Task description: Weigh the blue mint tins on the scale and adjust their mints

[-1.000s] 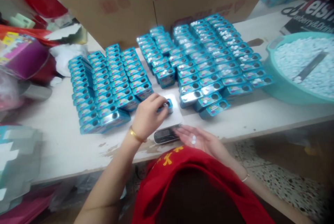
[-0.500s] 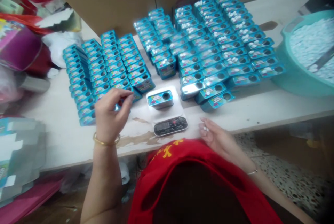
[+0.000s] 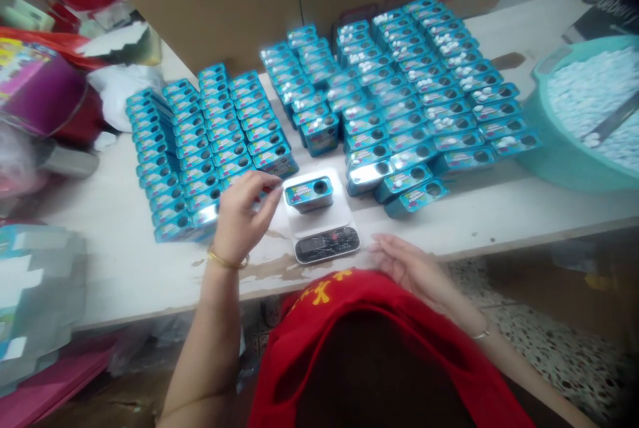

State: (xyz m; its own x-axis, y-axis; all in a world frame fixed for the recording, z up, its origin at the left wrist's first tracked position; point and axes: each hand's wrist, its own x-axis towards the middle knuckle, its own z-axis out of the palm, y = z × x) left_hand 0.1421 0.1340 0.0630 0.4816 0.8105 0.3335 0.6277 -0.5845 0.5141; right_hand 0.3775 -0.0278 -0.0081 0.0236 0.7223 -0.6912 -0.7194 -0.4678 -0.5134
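tin (image 3: 308, 192) on scale (image 3: 327, 243) lies crosswise, hole end right, beside left hand (image 3: 244, 215).

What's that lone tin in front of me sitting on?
The tin sits on a small white scale, display toward you. The platform beneath the tin is covered; its round hole shows only dark.

Just right of the left hand's (image 3: 247, 212) pinched fingertips (image 3: 272, 192), a blue tin (image 3: 309, 193) stands on the scale (image 3: 327, 241). Further right, the right hand (image 3: 407, 265) rests at the table (image 3: 124, 261) edge.
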